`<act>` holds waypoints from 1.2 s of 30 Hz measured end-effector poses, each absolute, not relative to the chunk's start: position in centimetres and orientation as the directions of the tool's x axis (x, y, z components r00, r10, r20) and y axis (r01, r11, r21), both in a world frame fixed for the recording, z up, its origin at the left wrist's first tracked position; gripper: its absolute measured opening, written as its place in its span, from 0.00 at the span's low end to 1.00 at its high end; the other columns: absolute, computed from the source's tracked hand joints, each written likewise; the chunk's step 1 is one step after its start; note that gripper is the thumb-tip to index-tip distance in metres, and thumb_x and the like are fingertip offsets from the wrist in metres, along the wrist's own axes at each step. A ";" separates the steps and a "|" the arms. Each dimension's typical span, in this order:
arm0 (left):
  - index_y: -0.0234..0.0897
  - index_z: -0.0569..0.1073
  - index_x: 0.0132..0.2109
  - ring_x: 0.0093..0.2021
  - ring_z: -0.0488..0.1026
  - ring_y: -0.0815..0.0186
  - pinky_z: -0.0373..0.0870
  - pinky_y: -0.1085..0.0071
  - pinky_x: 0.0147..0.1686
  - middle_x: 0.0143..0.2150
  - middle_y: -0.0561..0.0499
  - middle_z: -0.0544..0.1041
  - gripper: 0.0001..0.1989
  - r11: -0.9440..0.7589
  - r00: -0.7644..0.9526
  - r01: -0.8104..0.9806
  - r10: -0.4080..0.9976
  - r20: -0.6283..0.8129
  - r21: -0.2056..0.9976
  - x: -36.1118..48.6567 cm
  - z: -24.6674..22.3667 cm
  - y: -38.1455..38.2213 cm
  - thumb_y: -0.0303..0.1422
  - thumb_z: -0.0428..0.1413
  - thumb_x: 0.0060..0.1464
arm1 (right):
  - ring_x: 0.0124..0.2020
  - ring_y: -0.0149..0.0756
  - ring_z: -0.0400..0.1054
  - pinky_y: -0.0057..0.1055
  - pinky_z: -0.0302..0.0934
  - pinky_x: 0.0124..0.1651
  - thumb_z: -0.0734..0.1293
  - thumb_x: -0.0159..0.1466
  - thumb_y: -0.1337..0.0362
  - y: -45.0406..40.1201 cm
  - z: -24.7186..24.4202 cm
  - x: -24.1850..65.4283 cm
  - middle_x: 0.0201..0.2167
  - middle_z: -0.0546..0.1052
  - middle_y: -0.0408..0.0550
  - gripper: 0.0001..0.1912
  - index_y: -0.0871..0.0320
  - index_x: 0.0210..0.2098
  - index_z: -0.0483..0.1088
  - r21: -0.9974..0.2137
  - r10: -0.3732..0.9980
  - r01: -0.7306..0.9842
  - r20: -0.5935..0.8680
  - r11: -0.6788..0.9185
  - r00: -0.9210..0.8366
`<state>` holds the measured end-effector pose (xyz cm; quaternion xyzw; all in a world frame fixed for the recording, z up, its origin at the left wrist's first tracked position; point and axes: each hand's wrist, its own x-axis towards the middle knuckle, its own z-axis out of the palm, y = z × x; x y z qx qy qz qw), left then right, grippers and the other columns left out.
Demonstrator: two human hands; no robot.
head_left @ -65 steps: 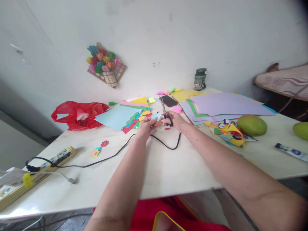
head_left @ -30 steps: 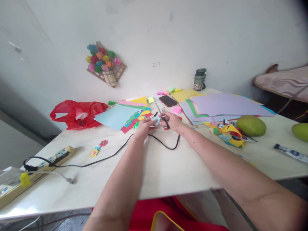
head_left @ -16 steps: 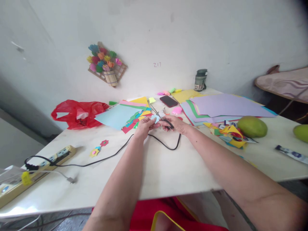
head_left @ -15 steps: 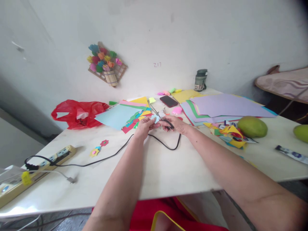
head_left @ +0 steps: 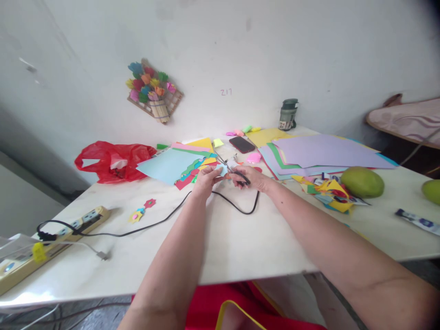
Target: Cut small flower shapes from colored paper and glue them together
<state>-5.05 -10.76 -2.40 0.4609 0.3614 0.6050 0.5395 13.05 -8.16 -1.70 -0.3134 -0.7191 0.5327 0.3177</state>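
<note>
In the middle of the table, my left hand pinches a small light blue piece of paper between thumb and fingers. My right hand is wrapped round the black handles of a pair of scissors, whose blades point away and to the left, beside the paper. Whether the blades touch the paper's edge I cannot tell. Just behind my left hand lie coloured paper scraps. Cut paper flowers in yellow, blue and red rest on the table to the left.
A black cable runs from the power strip under my wrists. Behind are a phone, light blue paper and a red plastic bag. At right lie purple sheets, a scrap pile, a green mango and a tube.
Both hands stay in nearly the same place with the paper and the scissors. The left fingers have shifted slightly on the light blue piece. The whole view has moved a little.
</note>
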 end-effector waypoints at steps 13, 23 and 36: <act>0.33 0.75 0.28 0.31 0.75 0.68 0.72 0.67 0.41 0.29 0.52 0.76 0.12 -0.168 -0.026 -0.317 0.985 0.169 0.934 -5.1 -2.7 -10.5 0.34 0.67 0.37 | 0.15 0.24 0.62 0.20 0.47 0.13 0.71 0.53 0.55 -8.2 -1.4 13.1 0.19 0.71 0.41 0.16 0.60 0.26 0.65 -0.949 0.794 0.172 0.114 0.266 -0.598; 0.33 0.76 0.28 0.31 0.74 0.67 0.72 0.68 0.40 0.28 0.51 0.76 0.11 -0.168 -0.022 -0.315 0.985 0.170 0.934 -5.0 -2.6 -10.5 0.34 0.67 0.36 | 0.15 0.23 0.60 0.21 0.47 0.14 0.70 0.54 0.59 -7.7 -2.0 12.9 0.18 0.69 0.40 0.12 0.61 0.29 0.67 -0.960 0.791 0.136 0.118 0.246 -0.600; 0.32 0.76 0.30 0.33 0.75 0.67 0.72 0.67 0.42 0.30 0.50 0.77 0.13 -0.174 -0.024 -0.326 0.984 0.175 0.929 -5.2 -2.8 -10.3 0.34 0.67 0.36 | 0.16 0.24 0.60 0.22 0.54 0.17 0.70 0.51 0.62 -7.0 -2.9 12.7 0.17 0.67 0.38 0.11 0.61 0.29 0.67 -0.973 0.780 0.054 0.145 0.223 -0.609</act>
